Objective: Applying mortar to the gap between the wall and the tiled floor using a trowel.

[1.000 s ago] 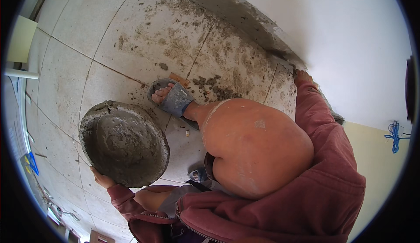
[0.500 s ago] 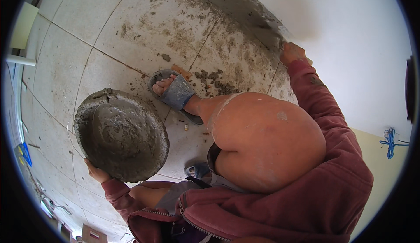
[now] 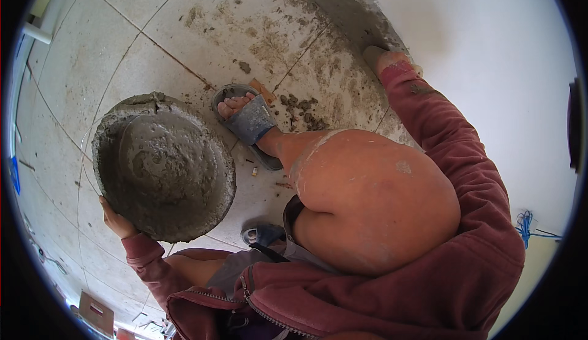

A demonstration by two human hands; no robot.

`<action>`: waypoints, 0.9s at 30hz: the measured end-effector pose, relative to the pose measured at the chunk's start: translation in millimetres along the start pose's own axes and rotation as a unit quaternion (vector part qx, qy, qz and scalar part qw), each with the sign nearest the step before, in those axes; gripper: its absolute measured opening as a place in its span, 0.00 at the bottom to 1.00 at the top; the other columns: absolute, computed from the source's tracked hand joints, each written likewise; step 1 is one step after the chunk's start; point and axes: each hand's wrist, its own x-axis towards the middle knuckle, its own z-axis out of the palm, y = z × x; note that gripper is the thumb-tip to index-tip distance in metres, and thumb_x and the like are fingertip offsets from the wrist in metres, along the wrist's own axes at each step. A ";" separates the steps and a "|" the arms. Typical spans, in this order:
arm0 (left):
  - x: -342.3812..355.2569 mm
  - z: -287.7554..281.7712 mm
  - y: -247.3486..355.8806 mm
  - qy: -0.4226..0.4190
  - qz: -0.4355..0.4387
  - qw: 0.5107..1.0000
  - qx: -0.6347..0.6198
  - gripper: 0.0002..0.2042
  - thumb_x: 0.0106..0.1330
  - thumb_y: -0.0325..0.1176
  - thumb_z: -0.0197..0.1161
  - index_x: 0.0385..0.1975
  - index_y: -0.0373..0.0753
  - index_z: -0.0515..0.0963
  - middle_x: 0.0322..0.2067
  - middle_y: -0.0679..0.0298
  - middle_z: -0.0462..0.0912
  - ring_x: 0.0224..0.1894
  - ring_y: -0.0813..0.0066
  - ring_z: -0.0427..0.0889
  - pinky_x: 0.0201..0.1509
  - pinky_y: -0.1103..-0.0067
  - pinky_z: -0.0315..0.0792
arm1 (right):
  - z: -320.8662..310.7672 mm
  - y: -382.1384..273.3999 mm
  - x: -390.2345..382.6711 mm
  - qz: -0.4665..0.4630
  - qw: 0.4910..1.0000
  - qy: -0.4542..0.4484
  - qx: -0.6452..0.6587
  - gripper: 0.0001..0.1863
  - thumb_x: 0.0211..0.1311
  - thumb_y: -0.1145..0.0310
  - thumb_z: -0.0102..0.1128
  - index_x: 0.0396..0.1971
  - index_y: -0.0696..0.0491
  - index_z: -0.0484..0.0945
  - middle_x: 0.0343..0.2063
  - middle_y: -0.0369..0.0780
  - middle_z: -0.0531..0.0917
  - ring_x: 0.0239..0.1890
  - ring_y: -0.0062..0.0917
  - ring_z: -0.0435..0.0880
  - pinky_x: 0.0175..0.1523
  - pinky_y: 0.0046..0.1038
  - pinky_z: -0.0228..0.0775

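Note:
A round, thick-walled bowl (image 3: 223, 184) crusted with mortar stands tilted at the left, with wet grey mortar (image 3: 168, 156) inside. My left hand (image 3: 117, 220) grips its near-left rim; some fingers are hidden behind the wall. At the foot of the wall, my right hand (image 3: 393, 63) is closed on what looks like a trowel. The trowel's grey blade (image 3: 372, 57) shows beside the fingers, against a band of grey mortar (image 3: 346, 15) along the wall base. Its handle is mostly covered by my hand.
My sandalled foot (image 3: 251, 119) and bent knee lie between bowl and wall. Mortar crumbs (image 3: 300, 110) and a brown scrap (image 3: 263, 92) lie on the stained tile floor. Blue cord (image 3: 525, 226) hangs at the right; a brown box (image 3: 96, 313) stands lower left.
My right hand has come slightly nearer and left along the wall base, and the trowel blade now shows. The view has shifted a little; my left hand keeps its grip on the bowl.

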 end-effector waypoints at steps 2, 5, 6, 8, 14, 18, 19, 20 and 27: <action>-2.3 1.1 5.2 0.000 -0.026 0.999 -0.024 0.24 0.66 0.45 0.39 0.36 0.25 0.72 0.31 0.58 0.77 0.32 0.75 0.75 0.39 0.79 0.69 | -16.6 -7.0 7.0 -0.013 1.000 -0.015 -0.012 0.11 0.48 0.68 0.51 0.31 0.49 0.80 0.35 0.40 0.80 0.38 0.34 0.79 0.33 0.42 0.71; -3.2 12.8 16.1 -0.011 -0.070 0.994 -0.078 0.24 0.66 0.45 0.39 0.37 0.25 0.72 0.32 0.57 0.77 0.32 0.75 0.75 0.39 0.80 0.69 | -42.5 -8.8 26.7 -0.018 1.000 0.006 -0.009 0.11 0.48 0.68 0.50 0.31 0.50 0.80 0.36 0.41 0.79 0.39 0.36 0.78 0.36 0.41 0.71; -3.2 13.5 18.9 -0.015 -0.088 0.991 -0.101 0.24 0.66 0.44 0.39 0.37 0.25 0.72 0.32 0.57 0.77 0.32 0.75 0.75 0.39 0.80 0.69 | -50.1 -9.7 38.4 -0.017 0.999 0.044 0.011 0.12 0.49 0.68 0.50 0.32 0.51 0.80 0.36 0.42 0.79 0.39 0.37 0.78 0.38 0.40 0.71; -2.1 11.3 14.1 -0.011 -0.070 0.994 -0.080 0.24 0.66 0.44 0.39 0.37 0.24 0.72 0.32 0.57 0.77 0.33 0.75 0.75 0.39 0.80 0.69 | -67.9 -14.2 48.5 -0.017 0.991 0.120 0.051 0.13 0.49 0.68 0.48 0.33 0.52 0.79 0.37 0.44 0.78 0.40 0.39 0.77 0.42 0.38 0.70; -3.1 0.6 19.1 -0.013 -0.034 0.999 -0.004 0.24 0.66 0.44 0.39 0.38 0.24 0.71 0.33 0.57 0.77 0.34 0.75 0.74 0.40 0.80 0.69 | -243.7 19.7 -19.0 -0.074 0.884 0.322 0.331 0.18 0.55 0.56 0.42 0.37 0.53 0.72 0.32 0.45 0.78 0.37 0.39 0.77 0.42 0.37 0.66; -2.5 9.7 31.0 -0.038 -0.115 0.983 -0.136 0.24 0.65 0.45 0.40 0.38 0.24 0.71 0.34 0.57 0.77 0.35 0.74 0.74 0.41 0.80 0.68 | -241.7 37.4 -54.2 -0.125 0.818 0.368 0.424 0.16 0.53 0.56 0.47 0.34 0.53 0.73 0.27 0.44 0.79 0.32 0.35 0.78 0.38 0.33 0.67; -4.4 9.3 32.5 -0.033 -0.112 0.984 -0.137 0.24 0.65 0.45 0.40 0.38 0.24 0.71 0.34 0.57 0.77 0.35 0.74 0.74 0.41 0.80 0.68 | -223.1 23.1 -49.7 -0.157 0.797 0.286 0.508 0.15 0.51 0.58 0.51 0.32 0.55 0.72 0.25 0.43 0.78 0.30 0.33 0.77 0.37 0.31 0.67; -5.9 4.5 34.8 -0.029 -0.117 0.983 -0.142 0.24 0.65 0.45 0.41 0.38 0.25 0.72 0.33 0.57 0.77 0.35 0.74 0.74 0.41 0.80 0.68 | -206.5 4.9 -47.2 -0.191 0.761 0.201 0.587 0.15 0.49 0.60 0.55 0.31 0.56 0.72 0.22 0.42 0.77 0.28 0.30 0.76 0.35 0.29 0.68; -50.3 14.1 39.7 -0.128 -0.180 0.809 -0.544 0.28 0.64 0.51 0.35 0.52 0.30 0.60 0.51 0.55 0.65 0.51 0.64 0.65 0.56 0.71 0.58 | -168.9 -124.4 -115.2 -0.331 0.482 -0.216 0.782 0.11 0.41 0.73 0.58 0.27 0.61 0.71 0.23 0.37 0.76 0.26 0.21 0.74 0.32 0.26 0.67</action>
